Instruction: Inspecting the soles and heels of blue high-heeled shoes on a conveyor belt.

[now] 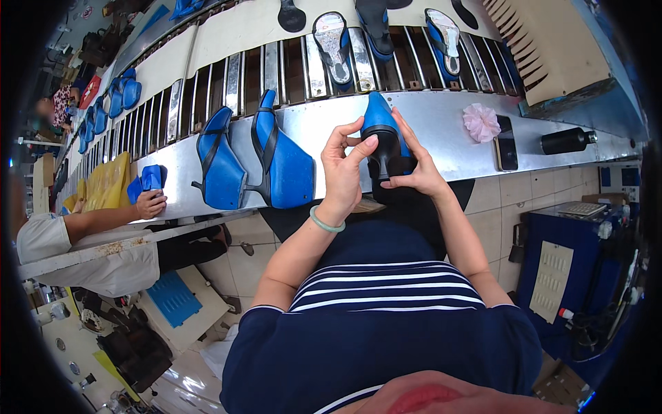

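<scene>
In front of me, above the metal ledge's near edge, a black high-heeled shoe on a blue last (378,114) is held between both hands. Fingers and thumb of my left hand (345,162) grip its left side, at the black strap. My right hand (422,169) is closed around its right side, the thumb low by the thin black heel. Part of the shoe is hidden by my fingers. To the left, two strapped shoes on blue lasts, one nearer (286,162) and one farther left (221,162), rest on the metal ledge (324,131).
Beyond the ledge, a roller conveyor (241,76) carries sandals (332,45) and lasts. A pink scrunchie (480,123), a phone (506,145) and a black bottle (567,141) lie at right. A co-worker's hand (150,203) holds a blue piece at left. A blue cabinet (552,269) stands lower right.
</scene>
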`<state>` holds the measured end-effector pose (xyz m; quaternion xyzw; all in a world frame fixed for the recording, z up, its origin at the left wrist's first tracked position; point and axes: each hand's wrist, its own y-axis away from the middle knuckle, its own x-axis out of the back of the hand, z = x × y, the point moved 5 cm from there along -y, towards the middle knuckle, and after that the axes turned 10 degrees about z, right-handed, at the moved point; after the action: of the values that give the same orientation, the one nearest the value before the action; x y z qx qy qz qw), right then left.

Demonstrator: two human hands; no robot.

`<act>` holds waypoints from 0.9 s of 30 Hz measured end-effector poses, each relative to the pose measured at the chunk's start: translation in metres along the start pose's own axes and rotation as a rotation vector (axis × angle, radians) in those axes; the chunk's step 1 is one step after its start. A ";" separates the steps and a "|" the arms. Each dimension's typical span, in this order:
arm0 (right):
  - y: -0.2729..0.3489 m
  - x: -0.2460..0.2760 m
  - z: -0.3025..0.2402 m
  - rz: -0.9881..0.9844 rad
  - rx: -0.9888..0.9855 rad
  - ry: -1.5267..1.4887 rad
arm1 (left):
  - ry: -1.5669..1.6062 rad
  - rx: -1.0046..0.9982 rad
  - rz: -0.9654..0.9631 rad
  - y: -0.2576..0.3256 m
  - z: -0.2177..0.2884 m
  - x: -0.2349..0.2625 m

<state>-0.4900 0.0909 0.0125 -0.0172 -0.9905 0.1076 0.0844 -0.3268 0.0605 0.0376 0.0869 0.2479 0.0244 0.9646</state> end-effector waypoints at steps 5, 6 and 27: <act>0.003 0.005 0.006 0.001 -0.033 0.005 | -0.023 0.026 0.007 -0.005 -0.008 -0.006; 0.004 0.005 0.008 0.013 -0.067 -0.029 | -0.047 0.037 0.002 -0.006 -0.009 -0.007; 0.013 0.020 0.045 -0.162 -0.659 -0.788 | -0.375 -0.226 -0.291 -0.034 0.003 -0.035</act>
<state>-0.5172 0.0952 -0.0299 0.0757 -0.9265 -0.2187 -0.2968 -0.3561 0.0237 0.0511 -0.0549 0.0703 -0.1035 0.9906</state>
